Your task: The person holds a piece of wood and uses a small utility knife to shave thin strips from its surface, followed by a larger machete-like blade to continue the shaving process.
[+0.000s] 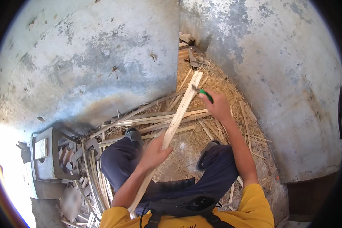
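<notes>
A long pale wooden strip [180, 113] slants up and away from my lap, its near end running down past my left forearm to my waist. Around its lower half my left hand [154, 151] is closed, thumb on the right edge. My right hand [216, 104] grips a small tool with a green handle [207, 95]. The tool's short dark metal end [195, 88] meets the strip near its far end; whether it is a knife or a scraper I cannot make out. My fingers hide most of the handle.
Several wooden strips [159, 118] lie crosswise beyond my feet, with more upright strips [95, 174] at the left. Shavings [231, 89] cover the floor. Worn grey walls [136, 49] meet ahead. A grey box-like frame [45, 155] stands at the left, and wood offcuts [188, 43] lie in the far corner.
</notes>
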The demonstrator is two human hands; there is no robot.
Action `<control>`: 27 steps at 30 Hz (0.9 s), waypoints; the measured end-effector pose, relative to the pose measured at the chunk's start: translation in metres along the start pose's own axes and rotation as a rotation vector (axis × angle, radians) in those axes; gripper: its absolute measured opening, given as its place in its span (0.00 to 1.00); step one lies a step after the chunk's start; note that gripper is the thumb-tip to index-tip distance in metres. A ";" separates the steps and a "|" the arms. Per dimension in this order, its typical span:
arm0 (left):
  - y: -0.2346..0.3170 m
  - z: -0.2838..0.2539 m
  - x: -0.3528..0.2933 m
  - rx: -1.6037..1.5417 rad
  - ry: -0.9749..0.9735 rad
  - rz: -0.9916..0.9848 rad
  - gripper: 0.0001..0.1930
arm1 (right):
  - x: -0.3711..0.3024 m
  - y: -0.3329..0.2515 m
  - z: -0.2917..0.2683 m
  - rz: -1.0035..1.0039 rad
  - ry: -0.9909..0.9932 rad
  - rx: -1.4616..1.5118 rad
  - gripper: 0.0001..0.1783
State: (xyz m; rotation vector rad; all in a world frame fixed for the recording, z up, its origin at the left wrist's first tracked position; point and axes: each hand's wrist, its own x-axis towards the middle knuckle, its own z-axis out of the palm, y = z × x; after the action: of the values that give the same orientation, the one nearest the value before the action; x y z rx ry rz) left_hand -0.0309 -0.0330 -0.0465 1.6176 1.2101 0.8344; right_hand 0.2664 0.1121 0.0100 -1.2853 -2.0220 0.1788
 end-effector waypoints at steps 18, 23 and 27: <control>0.018 -0.017 0.006 -0.188 0.001 -0.058 0.07 | -0.022 0.148 -0.059 0.591 -0.310 -0.163 0.28; 0.019 -0.019 0.008 -0.261 -0.036 -0.115 0.08 | -0.057 0.140 -0.095 0.678 0.153 0.249 0.26; 0.039 -0.011 0.013 -0.302 -0.087 -0.154 0.07 | -0.173 0.203 -0.089 0.697 0.310 0.032 0.24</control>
State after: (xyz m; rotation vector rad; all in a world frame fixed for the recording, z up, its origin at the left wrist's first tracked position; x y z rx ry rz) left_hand -0.0239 -0.0215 -0.0057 1.2872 1.0745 0.7981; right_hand 0.5129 0.0455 -0.1065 -1.8264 -1.2499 0.3080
